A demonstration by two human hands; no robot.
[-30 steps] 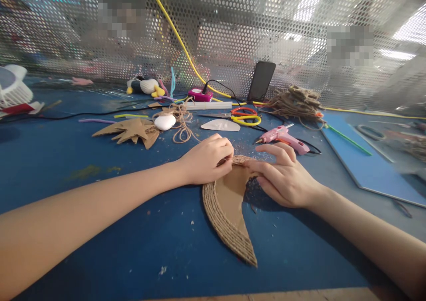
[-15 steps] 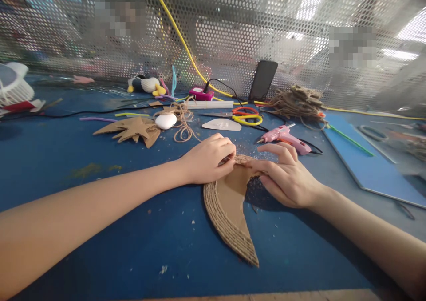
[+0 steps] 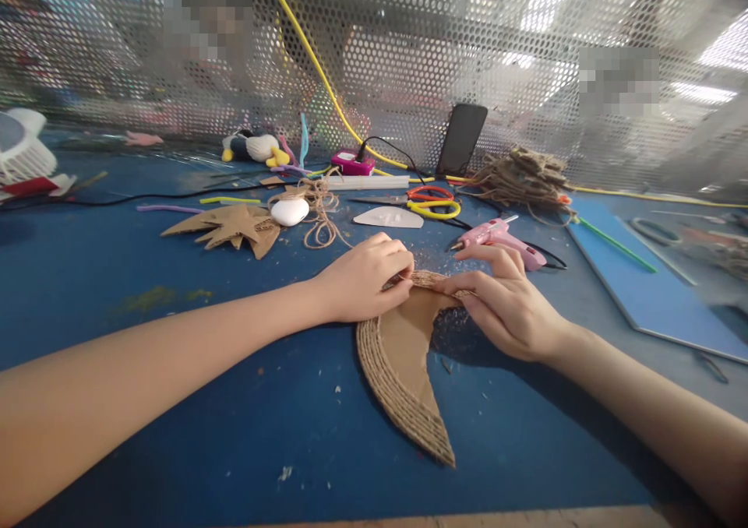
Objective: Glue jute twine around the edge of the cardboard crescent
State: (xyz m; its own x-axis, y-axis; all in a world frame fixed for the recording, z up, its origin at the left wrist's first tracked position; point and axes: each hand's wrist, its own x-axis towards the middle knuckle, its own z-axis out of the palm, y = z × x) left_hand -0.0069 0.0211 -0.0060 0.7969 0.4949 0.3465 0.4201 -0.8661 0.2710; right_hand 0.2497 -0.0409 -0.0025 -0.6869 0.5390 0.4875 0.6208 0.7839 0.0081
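A cardboard crescent (image 3: 406,345) lies on the blue table, rows of twine (image 3: 389,392) running along its outer curve. My left hand (image 3: 374,275) is closed over the crescent's upper left edge, fingertips pinched on the twine; the exact pinch point is partly hidden. From a loose twine tangle (image 3: 321,201), a strand leads toward that hand. My right hand (image 3: 506,306) grips the crescent's upper right tip, index finger pressed along the twine and thumb underneath. A pink glue gun (image 3: 502,240) rests just beyond my right hand.
Farther back are scissors (image 3: 432,202), a white shaped piece (image 3: 389,216), a white rounded object (image 3: 290,212) and cut cardboard shapes (image 3: 234,228). A phone (image 3: 461,139) leans on the perforated metal screen (image 3: 397,61). At right lies a blue board (image 3: 654,279); a twine bundle (image 3: 520,177) sits behind.
My right hand has shifted slightly, its fingers a little more along the crescent's tip. The left hand keeps its pinch, and the crescent stays in place.
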